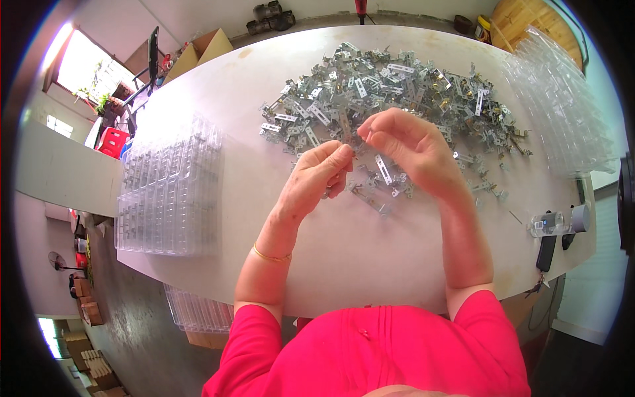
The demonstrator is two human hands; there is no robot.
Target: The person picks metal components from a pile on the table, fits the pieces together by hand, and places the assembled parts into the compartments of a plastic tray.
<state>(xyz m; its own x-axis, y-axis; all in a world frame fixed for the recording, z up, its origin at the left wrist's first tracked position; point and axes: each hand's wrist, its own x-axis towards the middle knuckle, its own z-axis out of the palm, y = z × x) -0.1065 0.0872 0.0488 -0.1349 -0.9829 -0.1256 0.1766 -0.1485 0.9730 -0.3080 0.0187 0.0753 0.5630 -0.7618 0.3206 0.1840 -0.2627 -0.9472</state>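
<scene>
Both hands are raised over the near side of a wide heap of small silvery metal brackets [370, 86]. My left hand [321, 169] is closed, thumb pressed against the curled fingers. Only a tiny bit of what may be metal shows by its fingertips. Just to its right, my right hand [410, 145] makes a pinch, its fingertips close to the left thumb. Whatever it holds is too small to name. Beneath and between the hands lies a loose slotted metal strip [383, 170], with a few more brackets around it.
On the left of the white table [344, 264] stands a stack of clear plastic trays [169, 192] with metal parts in them. More clear trays [562, 106] are piled at the far right. A clear bottle [552, 223] lies near the right edge, beside a dark object [546, 253].
</scene>
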